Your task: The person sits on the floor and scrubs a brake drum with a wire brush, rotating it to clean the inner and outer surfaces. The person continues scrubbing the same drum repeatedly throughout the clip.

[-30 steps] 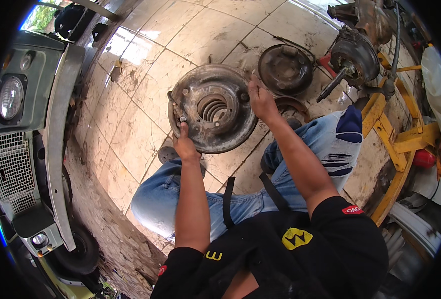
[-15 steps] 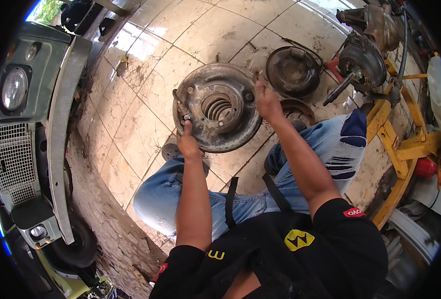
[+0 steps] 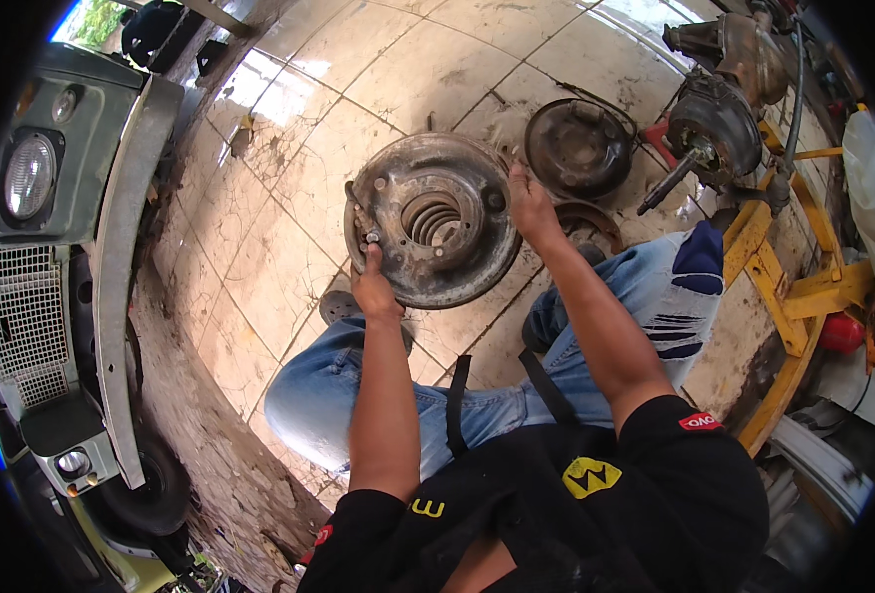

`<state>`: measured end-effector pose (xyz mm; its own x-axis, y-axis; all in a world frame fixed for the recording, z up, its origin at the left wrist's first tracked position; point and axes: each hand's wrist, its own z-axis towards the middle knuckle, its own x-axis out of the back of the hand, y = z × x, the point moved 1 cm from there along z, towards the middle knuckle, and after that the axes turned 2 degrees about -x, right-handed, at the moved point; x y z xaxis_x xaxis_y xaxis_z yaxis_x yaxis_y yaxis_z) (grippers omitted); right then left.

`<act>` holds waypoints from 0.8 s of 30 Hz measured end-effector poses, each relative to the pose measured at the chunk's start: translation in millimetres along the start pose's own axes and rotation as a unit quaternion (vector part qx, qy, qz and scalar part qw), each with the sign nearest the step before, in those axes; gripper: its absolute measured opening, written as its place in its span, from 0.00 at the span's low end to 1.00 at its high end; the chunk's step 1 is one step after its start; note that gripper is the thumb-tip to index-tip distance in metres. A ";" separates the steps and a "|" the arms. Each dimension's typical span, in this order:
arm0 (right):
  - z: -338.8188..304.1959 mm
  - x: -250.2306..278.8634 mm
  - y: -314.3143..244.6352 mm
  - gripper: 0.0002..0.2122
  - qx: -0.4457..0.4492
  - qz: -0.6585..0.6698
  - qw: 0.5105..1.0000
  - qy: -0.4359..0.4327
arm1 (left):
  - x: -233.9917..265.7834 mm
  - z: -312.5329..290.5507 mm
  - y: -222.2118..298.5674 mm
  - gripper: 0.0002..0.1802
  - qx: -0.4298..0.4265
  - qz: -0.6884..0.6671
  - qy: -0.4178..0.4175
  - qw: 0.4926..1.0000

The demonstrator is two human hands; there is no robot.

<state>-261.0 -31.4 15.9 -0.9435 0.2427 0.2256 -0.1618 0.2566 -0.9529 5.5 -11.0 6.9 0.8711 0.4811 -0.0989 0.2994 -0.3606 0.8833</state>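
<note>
Both hands grip a large, dirty brake backing plate (image 3: 378,212), round with a wide hole in its middle. Through that hole shows part of a coil spring (image 3: 443,215). My left hand (image 3: 375,287) closes on the plate's lower left rim, its thumb beside a small metal fitting (image 3: 372,236). Around the right rim my right hand (image 3: 532,205) is wrapped, with its fingertips hidden behind the edge. The plate is held in front of my knees, over the tiled floor.
Another round plate (image 3: 576,148) lies on the tiles to the right, with a ring-shaped part (image 3: 604,225) near my knee. An axle with its hub (image 3: 714,128) rests by a yellow stand (image 3: 788,296). At left stands a vehicle's front with a headlight (image 3: 30,176) and bumper (image 3: 121,267).
The backing plate has shifted slightly toward me and tilted a little. Both hands keep their grip on its rim.
</note>
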 end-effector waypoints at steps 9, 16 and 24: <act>-1.0 -1.8 -2.8 0.26 0.041 0.046 0.998 -0.002 | 3.0 2.4 -1.9 0.32 -0.046 -0.007 -0.020 0.999; -4.9 2.3 -14.2 0.26 -0.014 0.047 0.998 -0.048 | 19.9 17.8 -10.4 0.33 -0.016 -0.015 -0.035 0.999; 0.9 1.3 -1.3 0.26 0.038 0.033 0.999 -0.010 | 9.1 14.8 -1.7 0.33 -0.009 -0.020 -0.052 0.998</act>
<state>-262.3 -32.3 17.3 -0.9584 0.2370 0.1588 -0.1202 0.1691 -0.9782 18.7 -17.8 -2.3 0.8941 0.4097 -0.1808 0.3292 -0.3278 0.8855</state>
